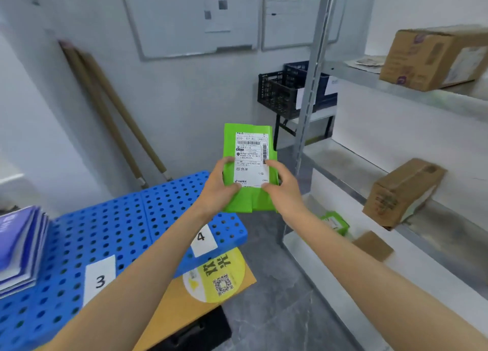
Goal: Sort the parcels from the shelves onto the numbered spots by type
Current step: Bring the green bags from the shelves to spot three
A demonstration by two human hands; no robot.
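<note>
1. The shelves (307, 118) occupy the 3 o'clock side. They act as the source stock. One box (433, 57) sits on the upper level at 2 o'clock and a second box (401, 192) on the middle level at 3 o'clock.
2. The worktop (118, 232), a blue perforated deck, lies at 8 o'clock. It is the sorting surface, so it stands just beside the shelves.
3. A stack of blue packets (21, 245) rests on the worktop at 9 o'clock, probably one type already grouped.
4. The green parcel (250, 150) is held in the air at centre, above the worktop's 2 o'clock corner. Its shipping label faces the camera, most likely so that the type can be read before a spot is chosen.
5. The left hand (219, 184) grips the parcel's left edge and the right hand (282, 184) its right edge. The fingers curl behind and the thumbs lie on the front. Both grips sit low, which leaves the upper print uncovered.
6. A smaller green parcel (334, 222) and a flat brown parcel (372, 245) remain on the bottom shelf at 4 o'clock, not yet sorted.
7. Tag 3 (99, 280) at 7 o'clock and tag 4 (202, 238) at 6 o'clock mark the spots. Tag 4 lies nearest the held parcel.
</note>
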